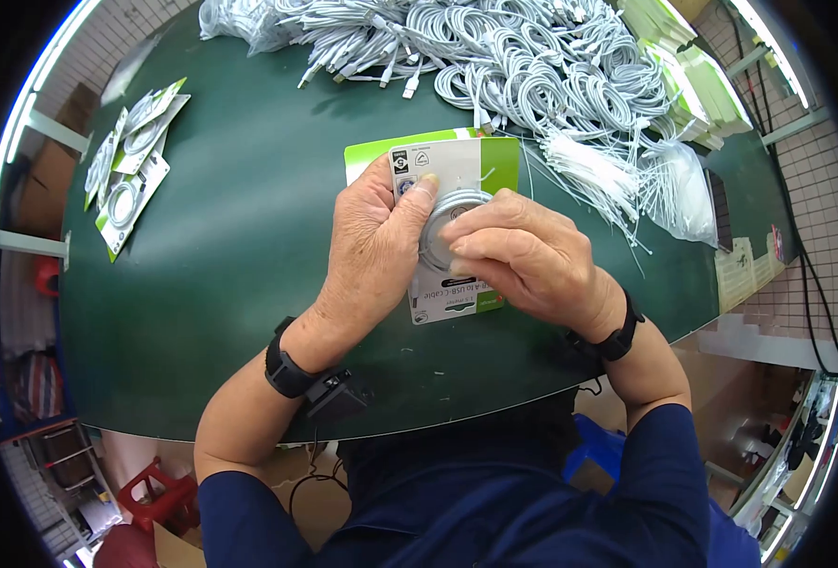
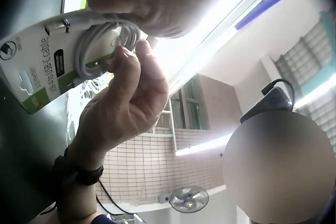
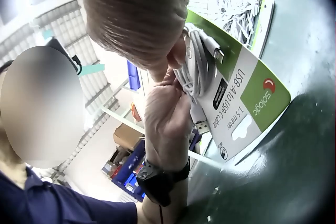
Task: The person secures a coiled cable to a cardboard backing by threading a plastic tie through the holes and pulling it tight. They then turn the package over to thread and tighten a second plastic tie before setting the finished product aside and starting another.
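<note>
My left hand (image 1: 367, 251) grips a white and green packaging card (image 3: 249, 95) printed "USB-A to USB-C Cable", its thumb lying along the coil. On the card's face sits a coiled white USB cable (image 1: 458, 200), its USB-A plug (image 3: 202, 126) and USB-C plug (image 3: 217, 54) lying against the card in the right wrist view. My right hand (image 1: 542, 254) has thumb and fingertips pinched together at the coil's inner side. Those fingertips hide what they pinch there. A thin white end (image 1: 488, 174) pokes out above the coil.
Behind the held card lies another green-edged card (image 1: 367, 153). A heap of white cables (image 1: 532, 66) covers the table's far side. White cable ties (image 1: 589, 175) and a bag of ties (image 1: 679, 194) lie right. Cards with coiled cables (image 1: 130, 180) lie left; stacked cards (image 1: 707, 90) stand far right.
</note>
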Demonstrator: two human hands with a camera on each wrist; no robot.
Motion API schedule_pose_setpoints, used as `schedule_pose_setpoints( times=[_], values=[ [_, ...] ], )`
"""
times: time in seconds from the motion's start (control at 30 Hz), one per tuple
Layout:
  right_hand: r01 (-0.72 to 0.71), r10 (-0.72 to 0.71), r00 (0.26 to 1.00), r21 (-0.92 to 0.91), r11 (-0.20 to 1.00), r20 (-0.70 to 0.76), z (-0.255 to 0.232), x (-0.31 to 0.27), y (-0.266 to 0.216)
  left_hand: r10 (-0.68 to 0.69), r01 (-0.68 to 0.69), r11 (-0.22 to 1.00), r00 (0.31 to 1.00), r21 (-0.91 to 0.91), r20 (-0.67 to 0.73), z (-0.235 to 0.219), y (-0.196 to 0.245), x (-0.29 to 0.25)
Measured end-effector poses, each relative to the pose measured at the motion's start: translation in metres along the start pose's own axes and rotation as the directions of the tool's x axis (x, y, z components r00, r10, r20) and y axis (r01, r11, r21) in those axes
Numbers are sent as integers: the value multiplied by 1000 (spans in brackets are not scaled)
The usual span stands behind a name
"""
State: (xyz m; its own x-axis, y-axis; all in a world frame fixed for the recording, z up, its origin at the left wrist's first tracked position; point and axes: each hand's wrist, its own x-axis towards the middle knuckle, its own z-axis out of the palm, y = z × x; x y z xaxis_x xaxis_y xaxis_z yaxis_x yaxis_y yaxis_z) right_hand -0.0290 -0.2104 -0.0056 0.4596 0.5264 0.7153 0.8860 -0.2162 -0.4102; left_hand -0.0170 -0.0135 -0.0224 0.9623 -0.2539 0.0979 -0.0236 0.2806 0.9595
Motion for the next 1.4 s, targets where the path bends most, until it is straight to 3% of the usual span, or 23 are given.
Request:
schedule_pose_setpoints(
  times=[0.17,0.43,0.73,0.83,1.03,1.23,1.33,1.4],
  values=[
    [23,-23,999,5,1000,-31,0,-3,6,24,-24,1000,999,4,-26,3,4,-2],
    [92,-64,992,-274,957,108,-2,2,5,20,-21,999,999,-33,-42,3,4,0],
    [148,-90,986,-476,867,143,-3,7,-4,-23,19,991,999,129,23,-4,7,-1],
    [138,-123,990,-455,880,62,-1,5,6,1,-1,1000,999,30,-33,4,6,-1],
    [72,-121,981,-293,953,-152,-1,0,13,30,-35,998,996,57,86,4,15,-6],
    [57,-132,963,-299,953,-236,-5,0,15,68,-72,997,974,12,215,2,14,-9],
    [21,-77,977,-270,963,-198,-10,-2,12,102,-114,992,979,61,175,9,5,-14],
    [25,-81,976,-270,963,-202,-8,-1,13,111,-110,994,991,-10,78,15,0,-16]
  ],
)
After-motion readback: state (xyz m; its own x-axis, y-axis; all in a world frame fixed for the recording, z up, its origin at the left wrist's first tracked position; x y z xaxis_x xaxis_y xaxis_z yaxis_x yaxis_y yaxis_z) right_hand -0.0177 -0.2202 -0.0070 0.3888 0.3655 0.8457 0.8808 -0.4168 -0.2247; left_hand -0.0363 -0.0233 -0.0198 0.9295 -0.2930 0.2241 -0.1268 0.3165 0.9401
